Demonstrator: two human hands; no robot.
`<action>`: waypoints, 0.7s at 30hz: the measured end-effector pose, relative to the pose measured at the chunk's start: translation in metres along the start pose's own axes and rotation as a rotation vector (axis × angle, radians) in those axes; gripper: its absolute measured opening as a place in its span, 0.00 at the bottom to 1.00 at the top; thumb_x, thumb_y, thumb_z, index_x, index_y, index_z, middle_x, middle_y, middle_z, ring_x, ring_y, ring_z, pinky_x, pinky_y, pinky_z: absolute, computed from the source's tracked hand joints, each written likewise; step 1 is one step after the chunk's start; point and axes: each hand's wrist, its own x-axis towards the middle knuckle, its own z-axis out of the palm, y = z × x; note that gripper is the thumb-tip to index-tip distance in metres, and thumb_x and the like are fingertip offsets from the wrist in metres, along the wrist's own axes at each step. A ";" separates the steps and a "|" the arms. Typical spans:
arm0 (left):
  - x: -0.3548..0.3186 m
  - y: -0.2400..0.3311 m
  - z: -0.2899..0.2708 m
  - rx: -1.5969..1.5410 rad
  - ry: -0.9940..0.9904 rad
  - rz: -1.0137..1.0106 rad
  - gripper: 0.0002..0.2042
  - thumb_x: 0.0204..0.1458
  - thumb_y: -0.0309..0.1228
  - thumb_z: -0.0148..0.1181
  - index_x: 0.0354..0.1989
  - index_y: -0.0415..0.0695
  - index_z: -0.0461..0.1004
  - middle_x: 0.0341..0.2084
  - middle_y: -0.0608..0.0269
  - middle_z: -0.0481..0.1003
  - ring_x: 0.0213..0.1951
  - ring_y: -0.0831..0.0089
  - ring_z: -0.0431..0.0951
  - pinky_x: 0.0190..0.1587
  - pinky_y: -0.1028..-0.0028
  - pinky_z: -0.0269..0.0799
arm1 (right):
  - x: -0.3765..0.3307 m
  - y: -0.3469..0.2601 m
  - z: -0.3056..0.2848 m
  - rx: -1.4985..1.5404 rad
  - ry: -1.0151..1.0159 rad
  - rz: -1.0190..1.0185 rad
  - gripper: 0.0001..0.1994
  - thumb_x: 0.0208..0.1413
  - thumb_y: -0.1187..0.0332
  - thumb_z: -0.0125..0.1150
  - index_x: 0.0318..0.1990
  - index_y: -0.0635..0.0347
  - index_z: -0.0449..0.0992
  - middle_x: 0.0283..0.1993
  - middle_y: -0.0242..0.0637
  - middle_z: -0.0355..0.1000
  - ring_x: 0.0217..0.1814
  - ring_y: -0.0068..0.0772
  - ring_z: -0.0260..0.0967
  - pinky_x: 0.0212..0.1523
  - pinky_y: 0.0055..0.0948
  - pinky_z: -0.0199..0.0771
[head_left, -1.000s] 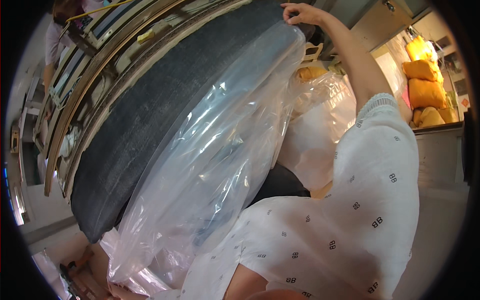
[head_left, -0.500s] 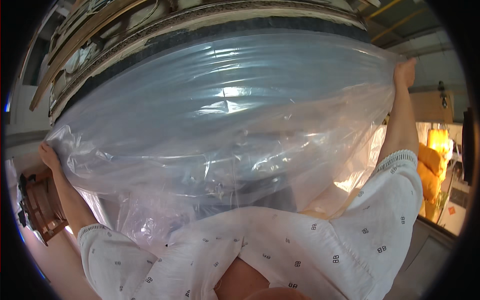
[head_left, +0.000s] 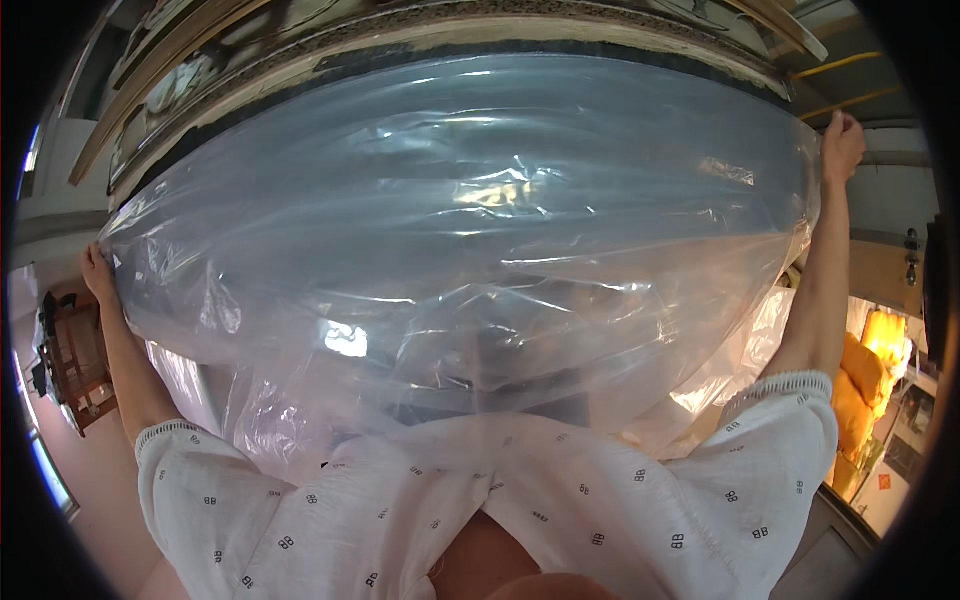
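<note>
A wide clear plastic sheet (head_left: 500, 240) is stretched between my raised arms and spans most of the view, with glossy creases running across it. At the far left, my left hand (head_left: 97, 272) is closed on one edge, its fingers pinching the gathered plastic. My right hand (head_left: 843, 148) is closed at the opposite edge, higher up and to the right. Through the film shows a large dark grey surface, with its black border (head_left: 330, 75) exposed along the top. The sheet's lower part hangs loose in crumpled folds near my white shirt.
Long wooden strips (head_left: 165, 60) lie beyond the dark border at the upper left. A brown wooden chair (head_left: 82, 360) stands off to the left. On the right are orange-yellow cloth (head_left: 858, 390) and a wooden board (head_left: 885, 270). Yellow bars (head_left: 850, 60) show at the upper right.
Both hands have moved up and slightly outward with the sheet. The plastic now looks tighter and covers more of the dark surface. Its folds and reflections have shifted.
</note>
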 end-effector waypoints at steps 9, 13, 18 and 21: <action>-0.021 0.014 -0.050 -0.067 -0.024 -0.023 0.15 0.53 0.39 0.51 0.38 0.37 0.72 0.32 0.62 0.73 0.34 0.77 0.70 0.37 0.78 0.64 | -0.212 -0.197 -0.105 0.577 -0.643 -0.792 0.22 0.57 0.59 0.43 0.58 0.55 0.59 0.61 0.40 0.55 0.65 0.39 0.48 0.62 0.39 0.45; -0.031 0.010 -0.082 -0.319 -0.202 -0.143 0.14 0.52 0.38 0.55 0.40 0.40 0.72 0.34 0.65 0.73 0.36 0.78 0.71 0.36 0.79 0.66 | -0.232 -0.199 -0.099 0.393 -0.489 -0.798 0.23 0.57 0.57 0.43 0.58 0.56 0.58 0.62 0.40 0.54 0.65 0.41 0.47 0.63 0.44 0.42; -0.050 0.015 -0.128 -0.582 -0.236 -0.250 0.09 0.52 0.32 0.55 0.41 0.45 0.71 0.38 0.68 0.72 0.37 0.78 0.71 0.41 0.77 0.70 | -0.234 -0.206 -0.094 0.482 -0.442 -0.807 0.21 0.57 0.61 0.42 0.56 0.58 0.61 0.60 0.40 0.57 0.62 0.43 0.51 0.60 0.35 0.50; -0.057 -0.008 -0.149 -0.854 -0.280 -0.301 0.16 0.54 0.38 0.51 0.46 0.42 0.69 0.42 0.62 0.70 0.44 0.72 0.70 0.46 0.76 0.66 | -0.234 -0.220 -0.086 0.424 -0.269 -0.872 0.18 0.56 0.62 0.44 0.52 0.58 0.66 0.53 0.40 0.63 0.54 0.44 0.59 0.53 0.35 0.58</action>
